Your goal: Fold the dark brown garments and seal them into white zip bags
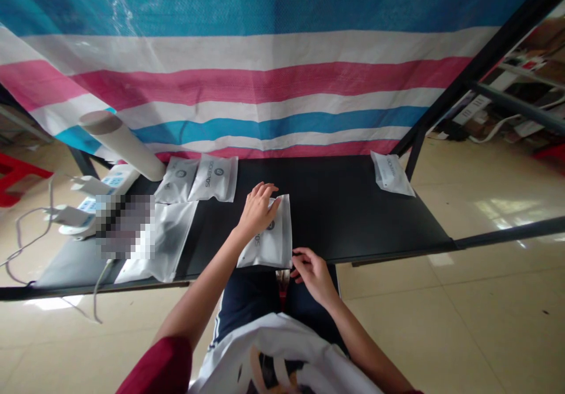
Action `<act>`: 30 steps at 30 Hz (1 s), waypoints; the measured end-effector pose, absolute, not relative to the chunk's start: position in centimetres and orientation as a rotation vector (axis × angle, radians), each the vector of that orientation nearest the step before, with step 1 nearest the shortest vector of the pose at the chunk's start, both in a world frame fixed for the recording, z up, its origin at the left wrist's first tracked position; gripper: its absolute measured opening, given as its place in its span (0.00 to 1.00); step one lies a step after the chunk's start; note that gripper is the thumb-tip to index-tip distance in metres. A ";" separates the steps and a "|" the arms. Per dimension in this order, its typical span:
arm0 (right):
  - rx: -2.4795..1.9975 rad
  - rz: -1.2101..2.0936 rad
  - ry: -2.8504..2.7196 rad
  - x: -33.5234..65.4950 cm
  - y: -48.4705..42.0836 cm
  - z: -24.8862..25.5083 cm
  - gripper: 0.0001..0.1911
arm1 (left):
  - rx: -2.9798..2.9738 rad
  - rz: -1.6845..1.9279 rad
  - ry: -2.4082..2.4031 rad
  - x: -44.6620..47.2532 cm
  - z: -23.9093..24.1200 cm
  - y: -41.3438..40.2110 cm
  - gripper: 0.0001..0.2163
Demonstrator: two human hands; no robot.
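Note:
A frosted white zip pouch (274, 242) with dark printing lies on the black table (353, 205) right in front of me. My left hand (257, 210) rests flat on its upper left part, fingers stretched out. My right hand (311, 269) pinches the pouch's lower right corner at the table's near edge. Two more pouches (200, 178) lie side by side at the back left, and a single pouch (392, 174) sits at the back right.
A cardboard tube (121, 143) lies at the far left beside a power strip with chargers (90, 202) and cables. Flat empty bags (165, 238) lie left of my arm. A striped tarp (265, 82) hangs behind the table; black shelving stands to the right.

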State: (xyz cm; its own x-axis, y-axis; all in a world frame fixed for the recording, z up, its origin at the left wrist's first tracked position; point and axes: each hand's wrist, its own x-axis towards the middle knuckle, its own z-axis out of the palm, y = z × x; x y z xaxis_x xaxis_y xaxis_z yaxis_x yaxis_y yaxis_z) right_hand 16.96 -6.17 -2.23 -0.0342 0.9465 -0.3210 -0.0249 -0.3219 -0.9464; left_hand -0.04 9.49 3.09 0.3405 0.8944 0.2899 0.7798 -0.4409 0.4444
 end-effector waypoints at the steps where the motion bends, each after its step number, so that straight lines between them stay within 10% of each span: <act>1: -1.395 1.461 -1.028 17.2 -6.0 -2.1 0.23 | 2.384 0.785 1.474 -0.8 2.8 8.4 0.16; 30: -1.733 0.869 -1.918 16.1 4.6 -0.4 0.17 | 2.244 0.974 1.472 -3.0 -4.4 3.5 0.25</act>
State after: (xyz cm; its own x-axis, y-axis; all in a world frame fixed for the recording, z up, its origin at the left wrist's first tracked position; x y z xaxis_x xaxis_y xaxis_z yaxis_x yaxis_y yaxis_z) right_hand 16.09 4.63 -0.42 -0.1419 0.9843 -0.1046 0.7274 0.0320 -0.6855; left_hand -3.04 3.48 -4.40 0.2513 0.8904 0.3796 0.6974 -0.4385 0.5668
